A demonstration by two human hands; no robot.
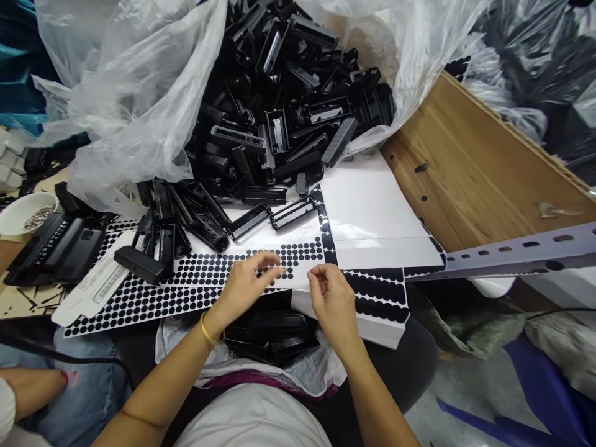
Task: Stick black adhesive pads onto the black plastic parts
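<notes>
My left hand [249, 280] hovers over a white sheet of round black stickers [153, 303], its thumb and fingers apart with nothing visible between them. To its right, my right hand [333, 299] is closed, thumb tip against the fingers, at the edge of the sheet where the stickers are gone. Whatever those fingertips may hold is too small to make out. Just beyond the hands lie two open black plastic housings [294, 213], hollow side up. Another black housing [139, 264] lies at the left on the sheets, beside a printed white card [95, 288].
A large heap of black plastic parts [279, 124] fills the back, between clear plastic bags [139, 93]. A wooden board [484, 161] slants at the right. White backing sheets [372, 198] lie beside it. A bag of black parts [274, 335] is below my hands. Someone's arm [32, 394] shows at left.
</notes>
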